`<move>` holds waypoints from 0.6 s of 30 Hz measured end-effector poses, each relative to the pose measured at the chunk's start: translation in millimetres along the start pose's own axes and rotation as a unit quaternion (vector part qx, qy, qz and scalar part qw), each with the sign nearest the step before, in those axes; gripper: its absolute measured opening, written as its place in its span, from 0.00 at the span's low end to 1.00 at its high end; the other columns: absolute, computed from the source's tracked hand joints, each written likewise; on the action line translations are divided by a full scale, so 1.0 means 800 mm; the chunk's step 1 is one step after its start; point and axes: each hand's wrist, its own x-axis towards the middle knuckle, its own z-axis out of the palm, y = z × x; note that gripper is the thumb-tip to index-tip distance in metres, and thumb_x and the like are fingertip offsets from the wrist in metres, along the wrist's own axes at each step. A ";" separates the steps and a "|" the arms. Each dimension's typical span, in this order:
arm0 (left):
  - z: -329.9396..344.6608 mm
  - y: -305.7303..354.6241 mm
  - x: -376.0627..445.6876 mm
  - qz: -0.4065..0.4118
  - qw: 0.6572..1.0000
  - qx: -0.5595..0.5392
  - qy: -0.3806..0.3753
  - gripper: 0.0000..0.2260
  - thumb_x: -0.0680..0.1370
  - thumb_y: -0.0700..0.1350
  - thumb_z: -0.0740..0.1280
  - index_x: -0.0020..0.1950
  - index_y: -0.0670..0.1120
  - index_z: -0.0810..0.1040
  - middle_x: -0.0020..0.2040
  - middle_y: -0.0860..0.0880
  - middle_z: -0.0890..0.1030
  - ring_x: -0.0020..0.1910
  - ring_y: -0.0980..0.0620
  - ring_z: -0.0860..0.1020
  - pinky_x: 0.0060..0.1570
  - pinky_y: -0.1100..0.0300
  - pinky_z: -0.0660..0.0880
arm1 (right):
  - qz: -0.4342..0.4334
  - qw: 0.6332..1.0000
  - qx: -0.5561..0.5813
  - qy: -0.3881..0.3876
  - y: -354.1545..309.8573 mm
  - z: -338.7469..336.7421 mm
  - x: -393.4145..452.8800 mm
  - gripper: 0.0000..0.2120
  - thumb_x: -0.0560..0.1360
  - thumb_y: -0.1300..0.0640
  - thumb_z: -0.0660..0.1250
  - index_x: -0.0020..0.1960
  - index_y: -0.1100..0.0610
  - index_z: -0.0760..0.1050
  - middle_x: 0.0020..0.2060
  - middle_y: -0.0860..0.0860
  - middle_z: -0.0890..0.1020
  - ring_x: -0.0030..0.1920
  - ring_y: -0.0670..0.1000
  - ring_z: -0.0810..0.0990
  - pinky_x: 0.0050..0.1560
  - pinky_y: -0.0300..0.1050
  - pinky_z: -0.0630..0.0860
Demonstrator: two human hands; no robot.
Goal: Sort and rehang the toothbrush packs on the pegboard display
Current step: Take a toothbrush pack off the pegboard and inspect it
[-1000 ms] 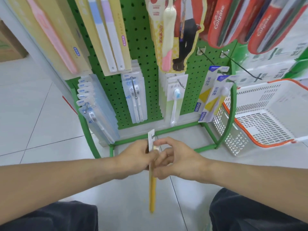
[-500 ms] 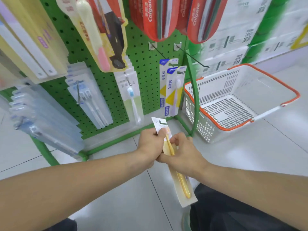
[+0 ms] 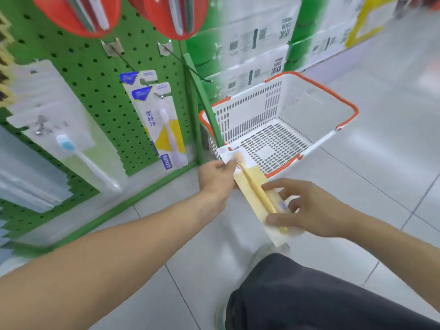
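Observation:
A yellow toothbrush pack [image 3: 252, 186] lies slanted between my hands, just in front of the basket. My left hand [image 3: 215, 179] pinches its white top end. My right hand [image 3: 307, 208] holds its lower end with thumb and fingers curled round it. On the green pegboard [image 3: 100, 75] hang two blue-and-yellow toothbrush packs [image 3: 162, 125] on hooks, and a blurred pack with a blue-headed brush [image 3: 71, 148] hangs further left. Red toothbrush packs [image 3: 166, 15] hang along the top.
A white basket with an orange rim [image 3: 342, 103] stands on the tiled floor right of the display, nothing visible inside. Two bare hooks [image 3: 188, 65] stick out above it. Stacked white and green cartons [image 3: 257, 44] stand behind. My dark trouser knee [image 3: 309, 296] is low right.
The view has swung right toward the basket. My right hand slid down from the pack's upper part to its lower end, and the pack now lies slanted nearer the basket.

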 end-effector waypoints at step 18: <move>0.038 -0.092 0.127 0.522 0.768 0.334 -0.160 0.11 0.77 0.48 0.68 0.45 0.43 0.86 0.41 0.49 0.80 0.46 0.51 0.74 0.75 0.51 0.57 | 0.053 0.992 -0.076 0.085 0.040 -0.089 0.254 0.16 0.70 0.60 0.75 0.58 0.53 0.85 0.52 0.54 0.82 0.49 0.52 0.80 0.47 0.45 0.77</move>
